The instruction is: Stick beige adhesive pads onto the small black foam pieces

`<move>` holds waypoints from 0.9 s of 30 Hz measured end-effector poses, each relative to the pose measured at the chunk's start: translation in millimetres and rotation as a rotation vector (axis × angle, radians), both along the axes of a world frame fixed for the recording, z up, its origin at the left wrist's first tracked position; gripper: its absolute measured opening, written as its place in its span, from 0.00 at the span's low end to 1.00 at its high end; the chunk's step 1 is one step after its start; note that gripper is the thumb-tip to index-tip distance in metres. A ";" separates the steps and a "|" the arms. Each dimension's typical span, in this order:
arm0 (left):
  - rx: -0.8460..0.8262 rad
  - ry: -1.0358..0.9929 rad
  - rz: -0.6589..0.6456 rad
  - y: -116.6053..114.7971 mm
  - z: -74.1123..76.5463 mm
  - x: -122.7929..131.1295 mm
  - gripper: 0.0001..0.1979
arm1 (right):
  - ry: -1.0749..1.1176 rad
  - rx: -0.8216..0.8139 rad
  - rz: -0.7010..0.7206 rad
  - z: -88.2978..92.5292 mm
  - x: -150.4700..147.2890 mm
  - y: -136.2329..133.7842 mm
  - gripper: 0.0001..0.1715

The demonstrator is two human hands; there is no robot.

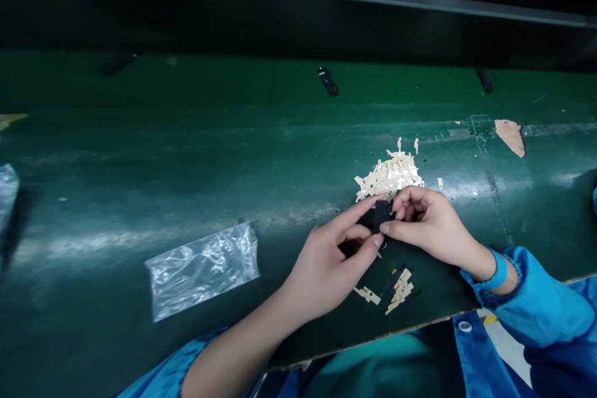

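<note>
Both the left hand (326, 261) and right hand (426, 221) pinch one small dark flat piece (381, 214).

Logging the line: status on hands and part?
Left hand and right hand both pinching small dark part. Pale strip pile just behind. Nothing blocking.

Worn dark green work surface (140, 161), scuffed and glossy. Lying on it: crumpled clear plastic bag (203, 270), heap of pale cream paper strips (389, 175), several cream-and-black strips (396, 289) near front edge, small black part (328, 81) farther back.
</note>
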State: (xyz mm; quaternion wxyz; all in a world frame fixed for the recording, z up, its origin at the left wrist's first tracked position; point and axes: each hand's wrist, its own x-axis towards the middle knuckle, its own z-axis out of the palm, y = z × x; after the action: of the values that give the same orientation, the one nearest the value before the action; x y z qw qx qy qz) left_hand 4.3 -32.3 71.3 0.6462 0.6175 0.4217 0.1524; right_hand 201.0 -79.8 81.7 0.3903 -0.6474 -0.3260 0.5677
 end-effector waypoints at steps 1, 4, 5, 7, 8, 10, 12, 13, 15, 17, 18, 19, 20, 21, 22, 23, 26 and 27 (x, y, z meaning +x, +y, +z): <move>-0.013 -0.005 0.000 0.1 -0.2 0.2 0.30 | 0.012 -0.004 0.013 0.3 1.1 0.7 0.17; -0.082 -0.046 -0.010 1.6 0.4 1.8 0.31 | 0.064 0.006 0.101 2.1 5.4 2.7 0.14; -0.108 -0.064 -0.017 2.1 0.8 2.3 0.31 | 0.085 0.017 0.142 2.8 6.8 3.0 0.13; -0.148 -0.092 -0.024 2.9 1.2 2.8 0.32 | 0.134 0.044 0.206 3.8 9.0 3.0 0.11; -0.159 -0.099 -0.025 3.1 1.1 2.6 0.32 | 0.157 0.054 0.224 4.0 9.6 2.7 0.10; -0.165 -0.108 -0.018 3.0 0.5 1.6 0.31 | 0.184 0.059 0.229 3.6 10.1 1.7 0.09; -0.170 -0.115 -0.011 3.0 -0.2 0.5 0.31 | 0.172 0.046 0.215 2.9 9.7 0.7 0.09; -0.175 -0.122 -0.011 3.1 -0.3 0.1 0.31 | 0.159 0.037 0.208 2.7 9.4 0.3 0.10; -0.191 -0.139 -0.015 3.9 0.1 -0.5 0.31 | 0.141 0.028 0.198 2.9 9.2 -0.1 0.13; -0.229 -0.166 -0.040 5.4 1.0 -1.1 0.31 | 0.147 0.043 0.204 4.1 10.1 0.2 0.15; -0.255 -0.190 -0.059 6.3 1.4 -1.5 0.32 | 0.155 0.060 0.212 5.0 10.9 0.4 0.16; -0.284 -0.218 -0.077 7.2 1.7 -1.9 0.32 | 0.161 0.081 0.221 5.8 12.0 0.7 0.17; -0.311 -0.248 -0.093 8.0 1.6 -2.4 0.32 | 0.167 0.102 0.232 6.5 13.1 1.0 0.17; -0.334 -0.278 -0.102 8.7 1.3 -2.9 0.33 | 0.170 0.120 0.242 6.9 14.2 1.2 0.18; -0.348 -0.304 -0.106 9.0 0.6 -3.3 0.33 | 0.170 0.135 0.251 6.9 14.9 1.2 0.18; -0.356 -0.322 -0.104 9.2 -0.4 -3.7 0.33 | 0.170 0.148 0.257 6.3 15.3 1.0 0.18; -0.347 -0.334 -0.080 7.9 -4.5 -3.5 0.31 | 0.183 0.207 0.260 2.7 13.6 -0.2 0.17; -0.333 -0.329 -0.063 7.1 -5.7 -3.0 0.30 | 0.193 0.235 0.258 1.2 12.5 -0.7 0.18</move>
State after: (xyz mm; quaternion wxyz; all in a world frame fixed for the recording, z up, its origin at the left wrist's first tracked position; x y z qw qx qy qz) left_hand 1.3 -25.2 65.5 0.8037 0.4820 0.3105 0.1591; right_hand 213.5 -80.5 82.9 0.4167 -0.4930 -0.4311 0.6305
